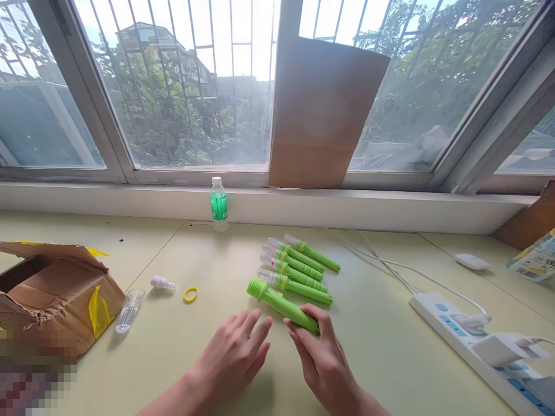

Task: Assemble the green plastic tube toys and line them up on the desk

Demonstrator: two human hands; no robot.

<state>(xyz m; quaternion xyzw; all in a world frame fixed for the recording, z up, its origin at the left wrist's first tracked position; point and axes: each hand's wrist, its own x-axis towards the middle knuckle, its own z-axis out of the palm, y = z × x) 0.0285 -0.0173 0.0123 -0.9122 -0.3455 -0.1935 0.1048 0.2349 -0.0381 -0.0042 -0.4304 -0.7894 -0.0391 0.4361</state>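
Note:
My right hand (323,352) is closed around the lower end of a green plastic handle (281,306), whose wide threaded end points up and to the left. Just left of it, my left hand (237,346) hovers over or rests on the table with its fingers stretched out, holding nothing. Several assembled green sticks with clear caps (299,287) lie side by side behind the held handle. Further left are a yellow ring (191,295), a small white piece with a clear end (163,283) and a clear ribbed plastic cap (130,312).
A torn cardboard box (69,294) with yellow plastic stands at the left. By the window sill is a bottle with a green label (219,206). A white power strip (468,352) with plugs and cables lies on the right, near a small white object (472,262).

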